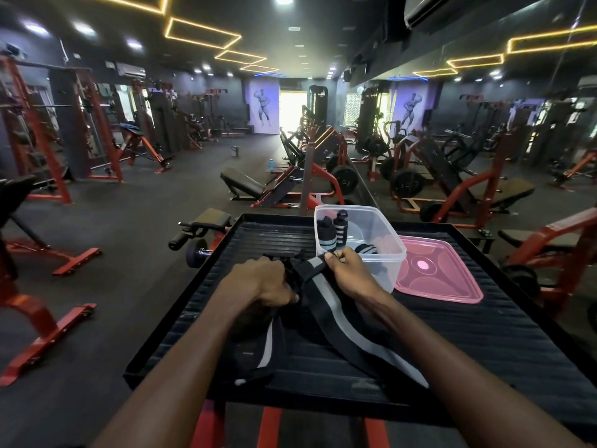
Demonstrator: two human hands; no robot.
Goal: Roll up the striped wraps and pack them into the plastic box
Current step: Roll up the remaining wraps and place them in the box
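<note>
Head view shows us the black ribbed worktop, a shallow tray with a raised rim, carrying everything. Toward its far right corner stands the clear plastic box, with at least two rolled wraps standing inside and what looks like a third lying low in it; its pink lid lies just beside it, nearer the right edge.

Down the worktop's middle runs the striped wrap, its long axis slanting from the near edge up to our hands, which meet at its far end, just short of the box. A second wrap trails under our left forearm towards the near edge.

Our right hand pinches the far end, thumb on top, touching the box wall. Our left hand is curled round a bunched black part beside it, knuckles up. We judge rolling should run from this end towards the near edge, the right hand being nearer the box.
</note>
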